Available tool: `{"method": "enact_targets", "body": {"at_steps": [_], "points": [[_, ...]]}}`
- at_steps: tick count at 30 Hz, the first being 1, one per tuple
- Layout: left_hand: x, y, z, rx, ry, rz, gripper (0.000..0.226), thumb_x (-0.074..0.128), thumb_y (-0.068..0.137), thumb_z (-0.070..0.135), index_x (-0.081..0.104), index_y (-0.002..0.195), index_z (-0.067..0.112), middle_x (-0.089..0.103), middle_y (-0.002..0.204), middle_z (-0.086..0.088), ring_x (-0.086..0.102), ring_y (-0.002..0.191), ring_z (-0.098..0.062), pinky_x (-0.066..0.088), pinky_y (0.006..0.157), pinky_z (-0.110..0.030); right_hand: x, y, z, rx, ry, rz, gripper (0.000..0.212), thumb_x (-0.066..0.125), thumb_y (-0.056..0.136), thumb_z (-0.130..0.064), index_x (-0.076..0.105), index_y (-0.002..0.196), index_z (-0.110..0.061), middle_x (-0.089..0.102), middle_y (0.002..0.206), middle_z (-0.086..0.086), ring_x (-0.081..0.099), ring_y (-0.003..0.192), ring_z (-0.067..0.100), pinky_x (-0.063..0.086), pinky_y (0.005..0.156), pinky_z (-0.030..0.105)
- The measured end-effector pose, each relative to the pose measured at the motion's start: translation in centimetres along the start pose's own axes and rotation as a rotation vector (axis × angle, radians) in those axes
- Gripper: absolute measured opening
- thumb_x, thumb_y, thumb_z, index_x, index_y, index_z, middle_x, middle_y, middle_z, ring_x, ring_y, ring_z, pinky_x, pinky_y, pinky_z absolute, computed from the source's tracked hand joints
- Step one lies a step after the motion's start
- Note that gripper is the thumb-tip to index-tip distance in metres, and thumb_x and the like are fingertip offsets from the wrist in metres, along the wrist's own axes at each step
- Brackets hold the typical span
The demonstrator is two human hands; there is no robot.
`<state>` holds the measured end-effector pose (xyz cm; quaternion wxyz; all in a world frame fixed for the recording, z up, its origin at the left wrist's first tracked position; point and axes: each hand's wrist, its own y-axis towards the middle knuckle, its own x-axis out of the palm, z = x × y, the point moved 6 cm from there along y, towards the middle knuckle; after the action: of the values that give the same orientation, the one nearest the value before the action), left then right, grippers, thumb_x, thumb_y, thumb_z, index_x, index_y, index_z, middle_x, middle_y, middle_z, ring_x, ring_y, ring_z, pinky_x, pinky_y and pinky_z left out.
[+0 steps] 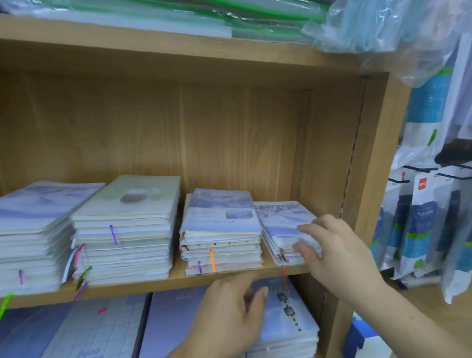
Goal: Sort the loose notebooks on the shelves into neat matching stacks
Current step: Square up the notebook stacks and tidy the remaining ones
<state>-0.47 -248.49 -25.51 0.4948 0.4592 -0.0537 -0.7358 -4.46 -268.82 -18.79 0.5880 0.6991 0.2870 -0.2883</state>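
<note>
Head view: our right hand [337, 244] pinches the small stack [280, 219], fingers [319, 224] on top, thumb on its front edge. It sits on the shelf [153, 284] at 3 o'clock of a taller stack [221, 233]. Our left hand [232, 311], at 7 o'clock, hangs loosely curled, holding nothing.

The shelf [139, 286] is pale wood, matt and fine-grained, back panel included. The notebooks [220, 228] stacked from nine o'clock to centre show cream paper pages under slick, glossy covers, with thin satiny ribbons [212, 259] hanging out. At twelve o'clock lie shiny green plastic folders [222, 9]; at one, a crinkled clear plastic bag [384, 18].
</note>
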Motion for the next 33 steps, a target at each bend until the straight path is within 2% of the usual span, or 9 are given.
{"method": "enact_targets", "body": {"at_steps": [3, 6, 10, 12, 15, 18, 22, 27, 33], "points": [[-4.3, -2.4, -2.9, -0.101, -0.009, 0.18, 0.004, 0.062, 0.089, 0.037, 0.063, 0.093, 0.039, 0.056, 0.056, 0.008, 0.045, 0.046, -0.006, 0.04, 0.051, -0.027, 1.5, -0.8, -3.8, 0.116, 0.14, -0.107, 0.025, 0.066, 0.087, -0.058, 0.062, 0.097, -0.035, 0.059, 0.082, -0.013, 0.062, 0.092, 0.017, 0.046, 0.066, 0.032], [-8.2, -4.1, -5.5, -0.19, 0.122, 0.278, 0.011, 0.069, 0.09, 0.026, 0.066, 0.1, 0.031, 0.056, 0.054, 0.011, 0.047, 0.046, -0.004, 0.032, 0.047, -0.015, 5.0, -1.9, -6.3, 0.235, 0.228, -0.291, 0.045, 0.059, 0.085, -0.069, 0.061, 0.109, -0.031, 0.068, 0.105, -0.011, 0.063, 0.109, 0.019, 0.05, 0.08, 0.034], [-9.6, -3.8, -6.6, -0.221, 0.157, 0.207, 0.017, 0.062, 0.094, 0.032, 0.068, 0.108, 0.026, 0.055, 0.052, 0.008, 0.053, 0.051, -0.009, 0.039, 0.051, -0.024, 7.0, -2.2, -6.7, 0.319, 0.208, -0.316, 0.047, 0.06, 0.086, -0.066, 0.062, 0.112, -0.027, 0.07, 0.115, -0.006, 0.064, 0.112, 0.024, 0.051, 0.08, 0.036], [-9.1, -3.2, -6.9, -0.228, 0.106, 0.164, 0.026, 0.053, 0.093, 0.039, 0.069, 0.109, 0.025, 0.063, 0.059, 0.003, 0.063, 0.058, -0.017, 0.052, 0.062, -0.038, 7.2, -2.3, -6.4, 0.367, 0.27, -0.303, 0.039, 0.067, 0.083, -0.064, 0.062, 0.103, -0.031, 0.072, 0.098, -0.007, 0.068, 0.093, 0.025, 0.055, 0.072, 0.038], [-8.0, -2.8, -7.8, -0.269, -0.068, 0.174, 0.027, 0.046, 0.092, 0.041, 0.067, 0.096, 0.025, 0.063, 0.06, 0.001, 0.06, 0.054, -0.026, 0.055, 0.056, -0.047, 7.6, -2.5, -6.3, 0.428, 0.507, -0.236, 0.032, 0.081, 0.081, -0.044, 0.064, 0.083, -0.017, 0.065, 0.059, 0.002, 0.058, 0.053, 0.024, 0.051, 0.054, 0.041], [-7.2, -2.9, -8.1, -0.282, -0.141, 0.236, 0.026, 0.046, 0.097, 0.038, 0.062, 0.084, 0.022, 0.058, 0.055, 0.0, 0.054, 0.051, -0.03, 0.052, 0.052, -0.048, 8.2, -2.4, -6.2, 0.422, 0.64, -0.246, 0.027, 0.081, 0.084, -0.028, 0.068, 0.069, -0.011, 0.058, 0.045, 0.006, 0.047, 0.041, 0.019, 0.045, 0.048, 0.04], [-7.4, -2.9, -7.4, -0.22, -0.099, 0.266, 0.021, 0.049, 0.102, 0.029, 0.064, 0.087, 0.026, 0.051, 0.051, 0.011, 0.047, 0.045, -0.015, 0.042, 0.049, -0.031, 8.4, -2.4, -6.1, 0.377, 0.585, -0.243, 0.03, 0.078, 0.085, -0.037, 0.063, 0.061, -0.024, 0.057, 0.044, 0.005, 0.051, 0.041, 0.018, 0.047, 0.051, 0.036], [-8.2, -2.4, -8.2, -0.226, -0.031, 0.229, 0.039, 0.045, 0.097, 0.048, 0.056, 0.075, 0.017, 0.05, 0.049, 0.0, 0.052, 0.047, -0.024, 0.048, 0.048, -0.038, 8.1, -2.1, -5.9, 0.401, 0.503, -0.284, 0.049, 0.072, 0.069, -0.068, 0.071, 0.075, -0.019, 0.062, 0.053, 0.006, 0.059, 0.051, 0.023, 0.056, 0.056, 0.047], [-8.6, -2.1, -7.2, -0.204, -0.027, 0.287, 0.009, 0.057, 0.099, 0.037, 0.065, 0.1, 0.031, 0.065, 0.063, 0.023, 0.063, 0.057, -0.01, 0.053, 0.061, -0.031, 7.0, -1.3, -6.8, 0.369, 0.468, -0.216, 0.054, 0.068, 0.066, -0.076, 0.063, 0.086, -0.027, 0.068, 0.061, -0.002, 0.066, 0.06, 0.021, 0.058, 0.058, 0.04]]}}
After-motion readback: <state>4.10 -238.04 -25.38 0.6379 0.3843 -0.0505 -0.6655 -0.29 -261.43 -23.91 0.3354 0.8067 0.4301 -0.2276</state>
